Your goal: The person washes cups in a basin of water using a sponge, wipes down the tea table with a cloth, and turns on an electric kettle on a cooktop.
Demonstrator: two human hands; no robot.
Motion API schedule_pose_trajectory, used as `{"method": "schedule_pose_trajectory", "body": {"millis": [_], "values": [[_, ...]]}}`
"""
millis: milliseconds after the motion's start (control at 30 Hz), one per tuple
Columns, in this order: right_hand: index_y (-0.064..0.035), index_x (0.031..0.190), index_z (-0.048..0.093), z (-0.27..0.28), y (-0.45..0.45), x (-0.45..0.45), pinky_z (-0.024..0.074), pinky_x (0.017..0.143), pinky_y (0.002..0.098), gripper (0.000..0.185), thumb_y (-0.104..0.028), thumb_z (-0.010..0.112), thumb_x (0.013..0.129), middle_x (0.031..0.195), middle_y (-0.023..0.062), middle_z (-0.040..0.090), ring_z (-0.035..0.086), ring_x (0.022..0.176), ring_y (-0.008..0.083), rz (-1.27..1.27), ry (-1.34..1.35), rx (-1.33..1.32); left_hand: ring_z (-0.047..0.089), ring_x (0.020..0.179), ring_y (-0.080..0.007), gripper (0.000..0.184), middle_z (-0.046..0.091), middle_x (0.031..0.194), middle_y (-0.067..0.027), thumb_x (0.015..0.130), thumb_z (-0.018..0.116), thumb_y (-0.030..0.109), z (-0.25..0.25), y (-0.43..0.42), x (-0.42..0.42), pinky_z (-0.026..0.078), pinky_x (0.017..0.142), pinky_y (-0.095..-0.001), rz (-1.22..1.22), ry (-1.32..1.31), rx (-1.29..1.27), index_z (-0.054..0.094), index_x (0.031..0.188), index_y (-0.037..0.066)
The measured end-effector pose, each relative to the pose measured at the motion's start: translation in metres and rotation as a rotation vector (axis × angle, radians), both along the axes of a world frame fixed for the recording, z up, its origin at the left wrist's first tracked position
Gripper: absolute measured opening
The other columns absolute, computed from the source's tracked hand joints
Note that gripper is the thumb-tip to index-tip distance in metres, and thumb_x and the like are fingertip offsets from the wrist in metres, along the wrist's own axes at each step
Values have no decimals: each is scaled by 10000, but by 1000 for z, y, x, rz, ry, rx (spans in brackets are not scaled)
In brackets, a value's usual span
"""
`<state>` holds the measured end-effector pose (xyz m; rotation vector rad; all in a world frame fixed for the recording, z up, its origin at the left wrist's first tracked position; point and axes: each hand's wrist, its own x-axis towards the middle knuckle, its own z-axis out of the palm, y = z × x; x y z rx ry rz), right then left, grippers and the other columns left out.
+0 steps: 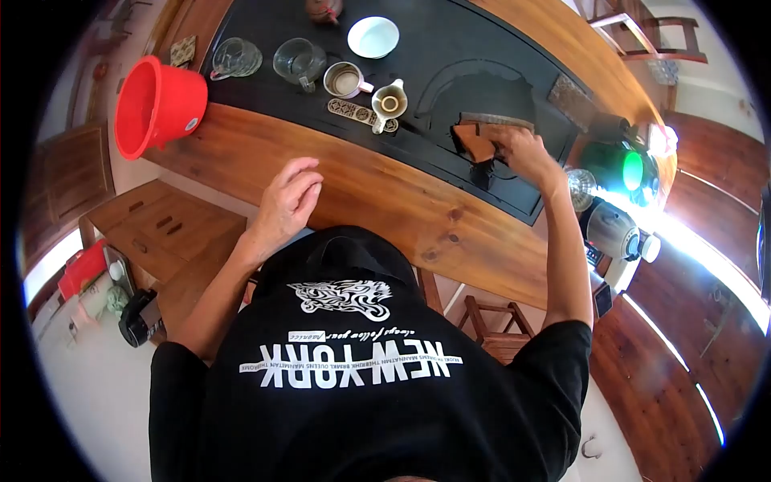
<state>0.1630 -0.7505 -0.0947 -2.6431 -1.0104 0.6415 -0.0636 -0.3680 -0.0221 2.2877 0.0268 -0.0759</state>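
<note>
My right hand (525,154) is closed on a folded orange-brown cloth (475,145), pressed to the black tea tray (434,153) on its right side. Dark wet patches show on the tray around the cloth. My left hand (291,197) hovers over the table's front edge, holding nothing, its fingers loosely bent and apart. Left of the cloth stand a small spouted pitcher (390,103) and a cup with a pinkish handle (345,81), near a patterned strip (353,113). Farther left are a glass pitcher (299,61) and a glass mug (237,59).
A red bucket (173,100) sits at the table's left edge. A white bowl (373,38) and a small brown teapot (324,10) are toward the back. At right stand a metal kettle (610,227) and a glass vessel (580,186). A wooden stool (498,325) is below the table.
</note>
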Motion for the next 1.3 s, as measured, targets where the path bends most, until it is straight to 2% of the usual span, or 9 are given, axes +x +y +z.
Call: {"method": "schedule_pose_trajectory", "body": {"millis": [100, 233, 333, 500, 733, 967, 1100, 1167, 1300], "values": [[-119, 1157, 634, -10, 12, 39, 430, 907, 471, 277, -125, 573, 886, 1090, 133, 610, 545, 1114, 330, 11, -32, -321, 643, 870, -281, 99, 579, 1173, -151, 875, 608, -14, 5, 0, -1, 520, 741, -321, 3, 18, -1, 629, 971, -29], [-125, 1171, 630, -27, 11, 41, 432, 908, 475, 293, -148, 598, 880, 1137, 126, 592, 550, 1123, 319, -189, -288, -307, 638, 869, -261, 98, 577, 1164, -150, 887, 600, -12, 10, 1, -2, 515, 739, -306, 4, -41, 27, 629, 978, -32], [-125, 1173, 625, -8, 8, 16, 436, 902, 479, 299, -140, 608, 875, 1169, 115, 563, 557, 1111, 308, -327, -372, -91, 633, 872, -247, 104, 576, 1162, -151, 896, 594, -5, 4, 4, -3, 510, 735, -297, -41, -45, 22, 631, 989, -33], [-63, 1070, 616, -12, -2, -56, 498, 744, 440, 243, -76, 632, 828, 1022, 146, 588, 596, 942, 368, -526, -612, 328, 625, 991, -269, 103, 586, 1169, -159, 898, 592, 7, -11, 13, 3, 514, 794, -308, -181, -112, 64, 637, 983, -29], [-65, 1086, 600, -35, 51, -182, 521, 770, 449, 235, -52, 601, 852, 1033, 136, 567, 604, 927, 367, -979, -343, 468, 614, 1005, -248, 106, 588, 1170, -141, 907, 591, 6, -12, 27, 19, 509, 790, -293, -294, -44, 10, 643, 996, -22], [-59, 1092, 589, -42, 81, -247, 522, 819, 442, 227, -66, 584, 865, 1168, 171, 551, 597, 993, 384, -1245, -366, 491, 616, 972, -225, 117, 581, 1176, -138, 911, 592, 32, -17, 34, 32, 506, 755, -286, -485, -13, -10, 644, 1003, -18], [-73, 1078, 593, -39, 90, -274, 519, 828, 443, 207, -79, 578, 872, 1170, 176, 553, 597, 994, 387, -1290, -376, 526, 621, 956, -239, 119, 583, 1168, -147, 909, 596, 48, -18, 35, 39, 508, 755, -293, -524, -35, -16, 646, 993, -19], [-55, 1054, 596, -32, 90, -283, 517, 823, 434, 179, -67, 572, 877, 1145, 187, 557, 593, 988, 389, -1273, -408, 517, 598, 1058, -273, 115, 591, 1169, -145, 910, 599, 60, -24, 34, 40, 476, 896, -329, -596, -64, -13, 644, 981, -18], [-45, 1056, 597, -16, 80, -291, 518, 813, 426, 179, -66, 579, 879, 1133, 184, 560, 597, 979, 384, -1246, -403, 510, 634, 950, -317, 200, 611, 1134, -154, 871, 680, 173, -33, 21, 44, 516, 803, -373, -634, -205, 14, 660, 951, -10]]}}
